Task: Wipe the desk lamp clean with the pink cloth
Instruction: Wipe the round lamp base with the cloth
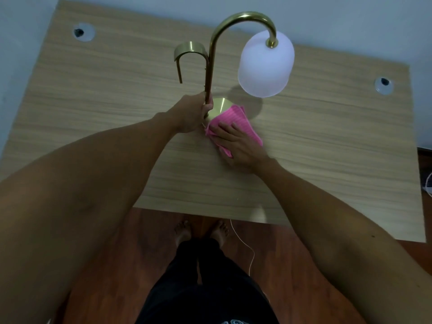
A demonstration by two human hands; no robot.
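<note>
A brass desk lamp (211,54) stands mid-desk, its curved stem arching over to a frosted white shade (265,66) on the right. A short brass hook (187,53) branches off to the left. My left hand (194,113) is wrapped around the lower stem just above the round brass base (221,106). The pink cloth (236,122) lies over the near right part of that base and onto the desk. My right hand (238,146) presses flat on the cloth, fingers spread.
The wooden desk (117,113) has two cable holes, one at far left (83,32), one at right (383,84). A thin white cord (247,246) hangs off the near edge to the floor. The wall lies behind the desk.
</note>
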